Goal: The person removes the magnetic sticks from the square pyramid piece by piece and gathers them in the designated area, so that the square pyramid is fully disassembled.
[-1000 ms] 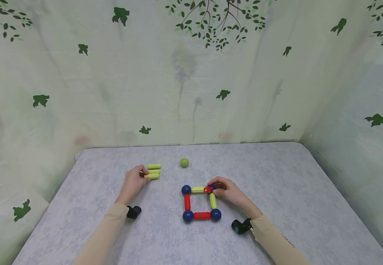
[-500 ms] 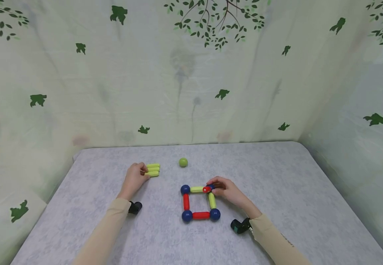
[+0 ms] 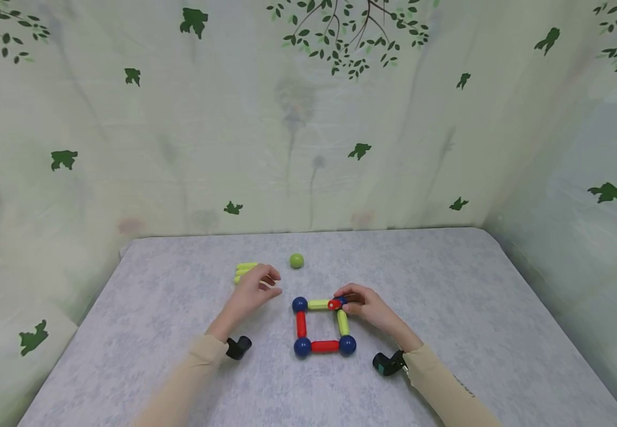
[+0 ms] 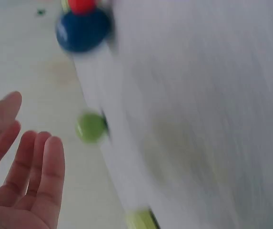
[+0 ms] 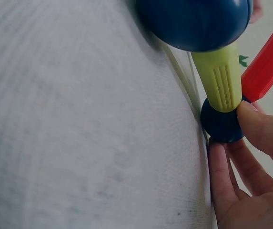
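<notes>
A square of magnetic rods and balls lies on the table, with blue balls at its corners, two red rods (image 3: 325,346) and two yellow-green rods (image 3: 343,324). My right hand (image 3: 369,309) grips the far right blue ball (image 5: 217,125) between thumb and fingers. From that ball another red rod (image 5: 268,64) sticks up, its end facing the head camera. Left of the square, my left hand (image 3: 252,292) hangs above the table, fingers apart and holding nothing. Behind it lie several loose yellow-green rods (image 3: 245,266), partly hidden by the hand.
A green ball (image 3: 296,261) sits toward the back of the grey table (image 3: 420,267). A leaf-printed cloth (image 3: 233,130) hangs behind the table, and on the right. Each wrist carries a small black camera (image 3: 239,347).
My left hand has left the loose yellow-green rods and moved right toward the square, its fingers spreading. My right hand keeps its grip on the corner ball.
</notes>
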`<control>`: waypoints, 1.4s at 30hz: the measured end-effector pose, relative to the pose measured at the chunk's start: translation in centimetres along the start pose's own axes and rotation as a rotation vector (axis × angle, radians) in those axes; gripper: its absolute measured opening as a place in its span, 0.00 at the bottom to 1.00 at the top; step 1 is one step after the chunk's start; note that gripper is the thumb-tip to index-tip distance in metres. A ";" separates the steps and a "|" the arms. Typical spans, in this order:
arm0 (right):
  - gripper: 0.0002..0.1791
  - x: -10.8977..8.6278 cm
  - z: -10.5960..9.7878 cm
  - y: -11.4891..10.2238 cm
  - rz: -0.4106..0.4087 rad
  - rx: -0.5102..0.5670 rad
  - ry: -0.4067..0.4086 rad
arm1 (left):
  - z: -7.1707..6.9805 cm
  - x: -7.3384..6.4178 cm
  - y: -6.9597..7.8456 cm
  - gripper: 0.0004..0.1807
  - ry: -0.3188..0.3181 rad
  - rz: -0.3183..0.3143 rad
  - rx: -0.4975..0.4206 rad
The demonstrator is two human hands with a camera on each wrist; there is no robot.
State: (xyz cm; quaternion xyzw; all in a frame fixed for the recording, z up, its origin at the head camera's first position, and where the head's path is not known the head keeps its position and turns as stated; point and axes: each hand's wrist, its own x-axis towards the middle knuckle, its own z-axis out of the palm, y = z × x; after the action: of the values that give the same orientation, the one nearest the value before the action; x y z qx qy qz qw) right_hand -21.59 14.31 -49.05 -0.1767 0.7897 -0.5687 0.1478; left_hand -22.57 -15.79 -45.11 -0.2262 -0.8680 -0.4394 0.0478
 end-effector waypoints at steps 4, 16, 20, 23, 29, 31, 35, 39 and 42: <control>0.14 0.0 0.0 0.0 -0.013 -0.002 -0.003 | 2.8 -0.1 2.4 0.13 -0.116 0.040 -0.088; 0.14 -0.3 -0.1 -0.3 -0.049 0.023 -0.015 | 7.1 0.8 5.5 0.10 -0.186 0.118 -0.148; 0.14 -0.1 -0.1 0.1 -0.045 0.012 -0.011 | 7.4 0.9 5.6 0.07 -0.201 0.118 -0.143; 0.14 0.0 -0.2 0.2 -0.044 0.006 -0.009 | 7.4 0.7 5.2 0.07 -0.188 0.110 -0.160; 0.14 -0.1 -0.1 0.0 -0.028 0.008 -0.020 | 7.2 0.2 4.0 0.08 -0.145 0.047 -0.221; 0.14 -0.1 0.0 -0.1 -0.028 0.007 -0.024 | 7.1 0.1 3.7 0.07 -0.143 0.028 -0.240; 0.14 0.0 0.1 -0.2 -0.022 -0.002 -0.010 | 6.5 0.0 3.6 0.07 -0.142 0.011 -0.246; 0.14 -0.1 0.0 -0.4 -0.014 -0.012 0.000 | 5.4 -0.2 3.5 0.07 -0.114 -0.036 -0.249; 0.14 -0.5 0.0 -1.3 -0.009 -0.022 -0.005 | 4.4 -0.6 2.9 0.07 -0.054 -0.129 -0.284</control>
State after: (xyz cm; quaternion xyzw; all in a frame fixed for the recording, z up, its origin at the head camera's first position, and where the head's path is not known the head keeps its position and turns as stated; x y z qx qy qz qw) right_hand -20.96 14.14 -47.77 -0.1833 0.7946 -0.5602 0.1454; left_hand -20.23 -11.05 -45.78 -0.1861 -0.8109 -0.5536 -0.0366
